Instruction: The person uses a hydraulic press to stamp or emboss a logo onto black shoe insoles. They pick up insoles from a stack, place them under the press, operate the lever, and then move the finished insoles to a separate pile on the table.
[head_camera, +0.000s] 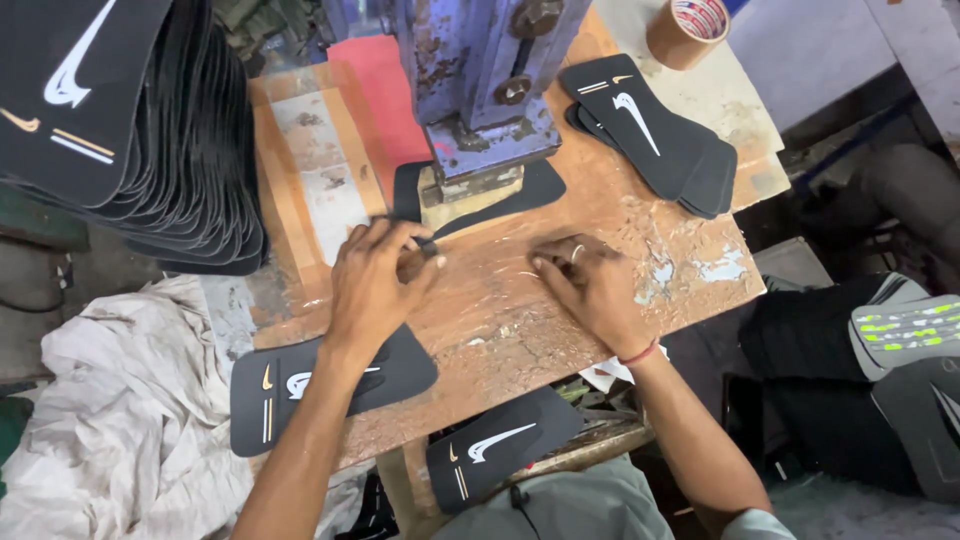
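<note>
With the left hand (375, 280) pinching the black insole piece (480, 195) under the blue press (480, 90), right hand (590, 285) flat and empty beside it, they'd probably want fingertips kept outside the die.

Worn wooden bench (620, 210) — black insoles (655, 135), tape roll (688, 30)

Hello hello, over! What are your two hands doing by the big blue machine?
Left hand pinching black sole piece under blue press. Right hand flat on wooden table. Nothing between.
</note>
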